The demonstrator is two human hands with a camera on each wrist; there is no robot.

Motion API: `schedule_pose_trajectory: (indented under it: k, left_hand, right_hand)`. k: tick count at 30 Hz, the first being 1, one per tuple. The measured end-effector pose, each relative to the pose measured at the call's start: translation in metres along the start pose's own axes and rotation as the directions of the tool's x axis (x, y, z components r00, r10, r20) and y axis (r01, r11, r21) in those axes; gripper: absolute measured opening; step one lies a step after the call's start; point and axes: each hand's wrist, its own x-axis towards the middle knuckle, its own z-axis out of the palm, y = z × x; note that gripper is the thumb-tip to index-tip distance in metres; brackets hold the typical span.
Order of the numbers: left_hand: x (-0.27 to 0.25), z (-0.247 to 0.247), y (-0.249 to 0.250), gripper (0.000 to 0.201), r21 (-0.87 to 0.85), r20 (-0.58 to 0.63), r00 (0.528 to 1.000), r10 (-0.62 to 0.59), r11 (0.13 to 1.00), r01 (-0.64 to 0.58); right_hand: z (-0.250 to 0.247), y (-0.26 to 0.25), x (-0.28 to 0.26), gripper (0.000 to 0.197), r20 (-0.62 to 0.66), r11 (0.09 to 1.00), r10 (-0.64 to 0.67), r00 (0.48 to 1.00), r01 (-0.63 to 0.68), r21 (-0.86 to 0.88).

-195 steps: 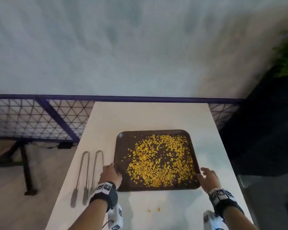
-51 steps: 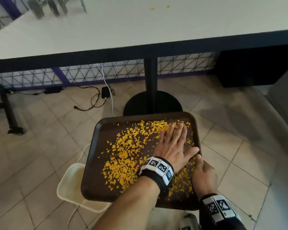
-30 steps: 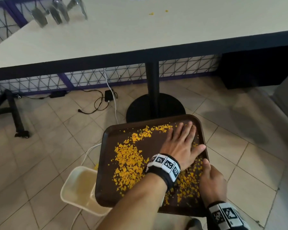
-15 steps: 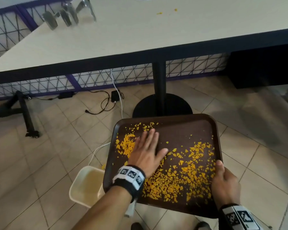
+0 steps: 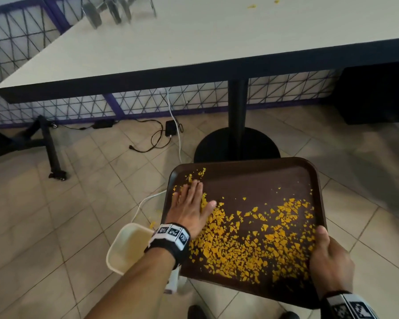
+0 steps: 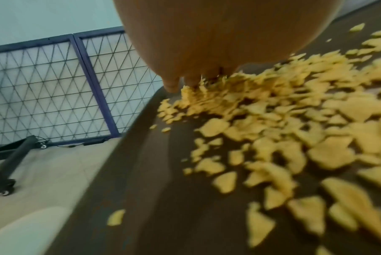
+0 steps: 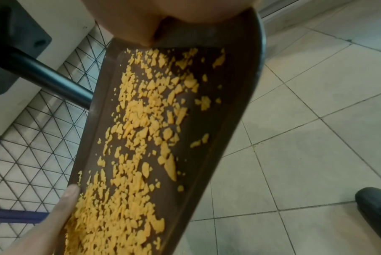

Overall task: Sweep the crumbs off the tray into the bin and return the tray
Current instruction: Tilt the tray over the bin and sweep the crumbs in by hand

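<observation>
In the head view a brown tray (image 5: 258, 178) is held over the tiled floor, and yellow crumbs (image 5: 251, 247) are spread mostly across its near half. My left hand (image 5: 189, 206) lies flat on the tray by its left edge, fingers straight, with crumbs piled against it (image 6: 207, 96). My right hand (image 5: 327, 252) grips the tray's near right corner, thumb on top (image 7: 139, 29). A cream bin (image 5: 124, 247) stands on the floor below the tray's left edge, partly hidden by my left forearm.
The white table (image 5: 194, 42) stands ahead on a black pedestal (image 5: 237, 139), with metal tongs (image 5: 115, 10) and two stray crumbs (image 5: 251, 6) on it. Cables (image 5: 161, 137), a mesh fence (image 5: 44, 107) and a black stand leg (image 5: 53, 157) lie to the left. A few crumbs (image 5: 153, 224) lie beside the bin.
The tray came off the table and down over the bin. My left hand has swept from the tray's right side to its left edge, pushing crumbs leftward.
</observation>
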Motion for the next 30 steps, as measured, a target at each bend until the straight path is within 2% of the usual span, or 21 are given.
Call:
schedule_pose_trajectory:
  k: [2, 6, 8, 12, 16, 22, 26, 30]
  left_hand:
    - [-0.008, 0.001, -0.010, 0.080, 0.022, -0.015, 1.000, 0.009, 1.000, -0.008]
    - [0.004, -0.010, 0.002, 0.075, -0.005, -0.142, 0.981, 0.133, 0.991, -0.136]
    - [0.015, -0.013, 0.008, 0.075, 0.001, -0.136, 0.978, 0.158, 0.987, -0.159]
    - [0.023, -0.008, -0.006, 0.077, 0.025, -0.086, 0.993, 0.081, 0.997, -0.079]
    - [0.006, 0.003, -0.039, 0.081, 0.029, -0.023, 1.000, -0.021, 0.999, 0.022]
    - [0.006, -0.017, -0.044, 0.068, -0.016, -0.192, 0.981, -0.010, 1.000, 0.007]
    - [0.015, -0.010, -0.053, 0.076, -0.025, -0.096, 0.994, -0.060, 0.998, 0.058]
    - [-0.009, 0.009, -0.064, 0.080, 0.035, -0.011, 0.997, -0.073, 0.997, 0.073]
  right_hand:
    - [0.002, 0.001, 0.000, 0.055, 0.001, 1.000, -0.015, 1.000, 0.015, -0.019]
    - [0.008, 0.002, -0.001, 0.055, -0.001, 0.999, -0.027, 1.000, 0.027, -0.024]
    - [0.008, 0.002, -0.002, 0.054, -0.002, 0.999, -0.037, 0.999, 0.037, -0.019]
    - [0.009, 0.004, 0.001, 0.054, -0.013, 0.998, -0.057, 0.998, 0.057, -0.009]
    - [0.010, 0.007, 0.003, 0.053, -0.020, 0.995, -0.097, 0.995, 0.096, -0.033]
    - [0.013, 0.007, 0.001, 0.050, -0.015, 0.988, -0.147, 0.989, 0.146, -0.051]
    - [0.014, 0.006, 0.001, 0.050, -0.022, 0.990, -0.135, 0.991, 0.135, -0.032]
    - [0.017, 0.009, 0.005, 0.051, -0.036, 0.989, -0.142, 0.989, 0.140, -0.044]
